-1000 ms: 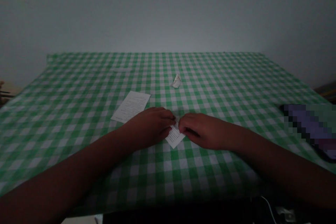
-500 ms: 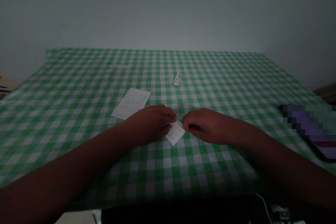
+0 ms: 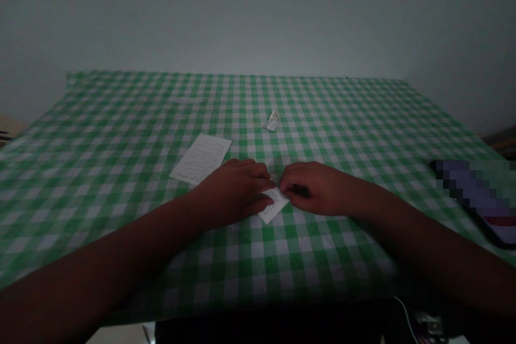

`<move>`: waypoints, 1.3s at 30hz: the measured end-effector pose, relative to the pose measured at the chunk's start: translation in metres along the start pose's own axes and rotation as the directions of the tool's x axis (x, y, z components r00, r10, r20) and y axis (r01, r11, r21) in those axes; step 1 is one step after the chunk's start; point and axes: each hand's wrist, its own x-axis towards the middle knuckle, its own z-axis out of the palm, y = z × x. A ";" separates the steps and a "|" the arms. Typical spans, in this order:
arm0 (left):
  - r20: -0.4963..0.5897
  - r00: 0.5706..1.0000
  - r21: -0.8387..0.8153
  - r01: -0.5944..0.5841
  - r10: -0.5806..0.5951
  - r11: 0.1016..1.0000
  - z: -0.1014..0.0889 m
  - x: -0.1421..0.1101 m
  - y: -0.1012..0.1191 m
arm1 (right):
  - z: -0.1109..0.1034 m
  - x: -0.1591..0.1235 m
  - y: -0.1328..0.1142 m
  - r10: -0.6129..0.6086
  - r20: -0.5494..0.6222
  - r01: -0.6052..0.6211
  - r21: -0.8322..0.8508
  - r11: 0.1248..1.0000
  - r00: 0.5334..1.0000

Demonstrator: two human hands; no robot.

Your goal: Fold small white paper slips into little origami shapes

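A small printed piece of paper (image 3: 276, 205) lies on the cloth between my hands, its near corner pointing towards me. My left hand (image 3: 237, 191) presses on the paper's left part, the thumb a little apart from the curled fingers. At the paper's right edge, my right hand (image 3: 316, 188) has thumb and fingertips pinched together on it. Both hands partly cover this paper. A larger printed sheet (image 3: 203, 156) lies flat just beyond my left hand. Farther back stands a small folded paper piece (image 3: 273, 120) with printing on it.
A green and white checked cloth (image 3: 346, 118) covers the table, which meets a plain wall (image 3: 258, 16). A dark phone-like object (image 3: 471, 193), partly pixelated, rests at the right edge. Below the near table edge a white cable (image 3: 406, 314) hangs.
My left thumb has slid slightly right over the paper. My right fingertips have moved slightly up and left along its edge, closer to the left fingers.
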 end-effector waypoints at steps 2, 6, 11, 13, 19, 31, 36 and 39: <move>-0.022 0.999 -0.007 0.039 -0.039 0.999 0.003 0.001 0.003 | 0.005 0.002 0.001 -0.004 0.003 0.004 -0.016 1.000 1.000; -0.044 0.994 -0.011 0.102 -0.102 0.995 0.005 0.002 0.008 | 0.006 0.002 -0.001 0.037 0.044 -0.035 -0.045 0.998 0.998; -0.052 0.991 -0.017 0.120 -0.120 0.993 0.005 0.000 0.011 | -0.007 -0.003 -0.008 0.070 0.149 -0.064 -0.043 0.997 0.986; -0.052 0.992 -0.017 0.116 -0.117 0.993 0.004 0.000 0.012 | -0.009 -0.004 -0.009 0.050 0.171 -0.046 -0.028 0.999 0.984; -0.036 0.990 0.007 0.133 -0.133 0.991 0.003 0.002 0.017 | 0.000 0.001 -0.004 0.029 0.046 -0.027 -0.044 0.999 0.998; -0.067 0.987 0.024 0.150 -0.148 0.988 0.005 0.002 0.018 | -0.006 -0.004 -0.008 0.072 0.157 -0.065 -0.050 0.997 0.985; -0.083 0.987 0.047 0.138 -0.134 0.989 0.008 0.003 0.018 | 0.001 0.002 -0.002 0.074 0.063 -0.071 -0.045 0.996 0.995; -0.081 0.988 0.060 0.139 -0.134 0.988 0.008 0.003 0.018 | 0.005 0.005 0.001 0.085 0.016 -0.084 -0.067 0.994 0.996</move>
